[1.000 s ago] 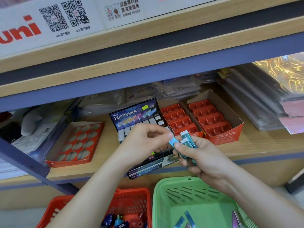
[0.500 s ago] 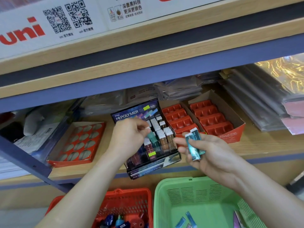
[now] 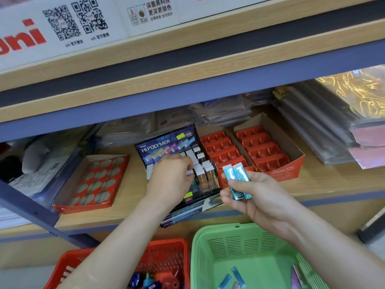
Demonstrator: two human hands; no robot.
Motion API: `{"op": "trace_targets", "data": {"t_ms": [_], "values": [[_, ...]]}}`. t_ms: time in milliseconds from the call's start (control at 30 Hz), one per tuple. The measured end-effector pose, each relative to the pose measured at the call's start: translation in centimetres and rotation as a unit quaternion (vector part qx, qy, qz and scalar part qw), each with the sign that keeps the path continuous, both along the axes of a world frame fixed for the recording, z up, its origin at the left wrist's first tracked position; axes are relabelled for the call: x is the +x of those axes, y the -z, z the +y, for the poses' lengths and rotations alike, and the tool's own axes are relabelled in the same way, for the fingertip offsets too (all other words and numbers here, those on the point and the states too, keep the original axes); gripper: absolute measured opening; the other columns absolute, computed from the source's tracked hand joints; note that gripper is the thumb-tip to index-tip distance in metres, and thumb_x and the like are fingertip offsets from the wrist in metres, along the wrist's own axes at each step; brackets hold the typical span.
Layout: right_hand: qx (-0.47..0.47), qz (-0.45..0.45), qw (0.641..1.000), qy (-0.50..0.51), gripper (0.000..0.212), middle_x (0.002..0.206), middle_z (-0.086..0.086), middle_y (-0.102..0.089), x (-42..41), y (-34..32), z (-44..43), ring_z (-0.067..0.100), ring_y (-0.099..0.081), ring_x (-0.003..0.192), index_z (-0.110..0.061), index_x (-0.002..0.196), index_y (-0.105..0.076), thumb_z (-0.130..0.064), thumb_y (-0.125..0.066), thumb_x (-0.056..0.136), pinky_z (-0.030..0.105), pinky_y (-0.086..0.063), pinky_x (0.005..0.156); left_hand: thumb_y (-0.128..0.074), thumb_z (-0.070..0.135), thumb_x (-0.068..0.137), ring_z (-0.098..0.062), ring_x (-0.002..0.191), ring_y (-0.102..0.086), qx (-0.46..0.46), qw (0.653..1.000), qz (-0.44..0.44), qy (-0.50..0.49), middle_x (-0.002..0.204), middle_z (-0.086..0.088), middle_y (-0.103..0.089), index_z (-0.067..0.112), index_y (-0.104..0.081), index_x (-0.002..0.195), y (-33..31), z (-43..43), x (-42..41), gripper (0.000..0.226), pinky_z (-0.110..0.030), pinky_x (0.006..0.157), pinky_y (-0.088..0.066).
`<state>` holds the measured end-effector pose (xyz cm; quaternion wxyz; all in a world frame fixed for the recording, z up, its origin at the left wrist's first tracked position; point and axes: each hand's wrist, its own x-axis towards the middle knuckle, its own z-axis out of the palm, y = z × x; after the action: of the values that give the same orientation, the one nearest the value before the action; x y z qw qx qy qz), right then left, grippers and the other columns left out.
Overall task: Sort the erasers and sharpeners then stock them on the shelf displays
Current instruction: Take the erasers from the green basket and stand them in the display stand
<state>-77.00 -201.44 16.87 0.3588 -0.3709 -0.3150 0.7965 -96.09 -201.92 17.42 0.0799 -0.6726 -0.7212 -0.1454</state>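
Pair of teal erasers (image 3: 235, 174) beside the display box (image 3: 164, 142).
Gripped by right hand (image 3: 258, 200), long axes upright, white ends topmost; left hand (image 3: 169, 180) pinches a white-tipped eraser (image 3: 190, 173) over the box; green basket (image 3: 210, 257) beneath.

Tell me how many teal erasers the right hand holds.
2. The left eraser and the right eraser stand side by side in the right hand, white ends up. Another may be hidden behind them.

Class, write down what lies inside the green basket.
Loose teal erasers lie on the green basket floor, a purplish packet near its right wall. The right forearm covers one corner.
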Motion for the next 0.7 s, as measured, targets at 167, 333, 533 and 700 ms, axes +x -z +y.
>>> {"op": "trace_targets", "data": {"t_ms": [167, 333, 533, 700], "values": [[0.024, -0.012, 1.0, 0.001, 0.007, 0.071, 0.009, -0.065, 0.0, 0.1, -0.2, 0.016, -0.068, 0.062, -0.001, 0.091, -0.066, 0.003, -0.064, 0.086, 0.023, -0.058, 0.057, -0.065, 0.025, 0.086, -0.007, 0.086, -0.056, 0.022, 0.997, -0.071, -0.018, 0.089, 0.01, -0.066, 0.022, -0.07, 0.096, -0.9, -0.7, 0.4, 0.011, -0.024, 0.089, -0.039], [0.05, -0.024, 0.998, -0.019, 0.012, 0.078, 0.011, -0.063, -0.2, 0.0, -0.4, 0.018, -0.068, 0.063, -0.005, 0.089, -0.064, 0.003, -0.068, 0.082, 0.024, -0.058, 0.059, -0.064, 0.022, 0.09, -0.001, 0.062, -0.062, -0.05, 0.891, -0.449, 0.044, 0.071, 0.008, -0.072, 0.021, -0.074, 0.084, -3.2, -2.4, 2.2, 0.011, -0.016, 0.064, -0.051], [0.047, -0.016, 0.999, -0.021, 0.018, 0.086, 0.011, -0.066, -0.6, 0.0, -0.5, 0.02, -0.068, 0.07, -0.003, 0.105, -0.065, -0.007, -0.066, 0.088, 0.027, -0.059, 0.062, -0.076, 0.012, 0.079, -0.017, 0.065, -0.067, -0.031, 0.847, -0.53, 0.03, 0.072, -0.005, -0.073, 0.015, -0.074, 0.08, -3.5, -2.8, 2.2, 0.004, -0.028, 0.066, -0.056], [-0.014, 0.024, 0.999, 0.038, 0.021, 0.098, 0.019, -0.074, 0.2, -0.1, 0.3, 0.03, -0.073, 0.086, 0.0, 0.117, -0.056, -0.006, -0.043, 0.102, 0.038, -0.058, 0.075, -0.076, 0.021, 0.08, -0.003, 0.069, -0.066, 0.086, 0.923, -0.371, -0.051, 0.07, 0.009, -0.071, 0.029, -0.072, 0.076, -4.2, -2.0, -1.3, 0.01, -0.022, 0.069, -0.056]]}}
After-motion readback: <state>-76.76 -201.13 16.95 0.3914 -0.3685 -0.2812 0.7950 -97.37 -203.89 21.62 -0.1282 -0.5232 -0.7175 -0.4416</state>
